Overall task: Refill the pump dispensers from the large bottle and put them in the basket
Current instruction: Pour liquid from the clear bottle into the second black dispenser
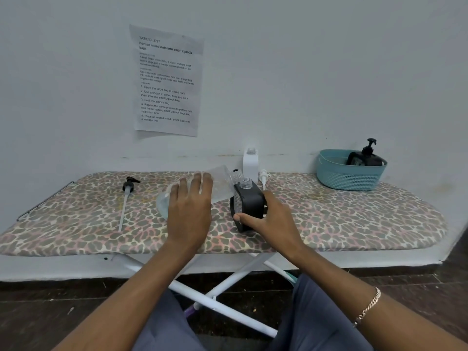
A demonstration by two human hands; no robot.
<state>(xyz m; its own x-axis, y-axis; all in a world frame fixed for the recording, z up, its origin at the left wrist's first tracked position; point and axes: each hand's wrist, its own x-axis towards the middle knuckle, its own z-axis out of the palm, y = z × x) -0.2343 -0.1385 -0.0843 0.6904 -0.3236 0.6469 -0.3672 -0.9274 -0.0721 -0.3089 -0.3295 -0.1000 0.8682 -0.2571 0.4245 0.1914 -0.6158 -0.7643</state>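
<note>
My left hand grips the large clear bottle, tipped on its side with its mouth at the open neck of a black dispenser bottle. My right hand holds that black bottle upright on the ironing board. A white dispenser bottle without its pump stands behind, a white pump lying beside it. A black pump with a long tube lies at the left. The teal basket at the back right holds one black pump dispenser.
The board has a leopard-print cover and stands against a white wall with a printed sheet taped on it. White crossed legs show under the board. My knees in grey trousers are below the front edge.
</note>
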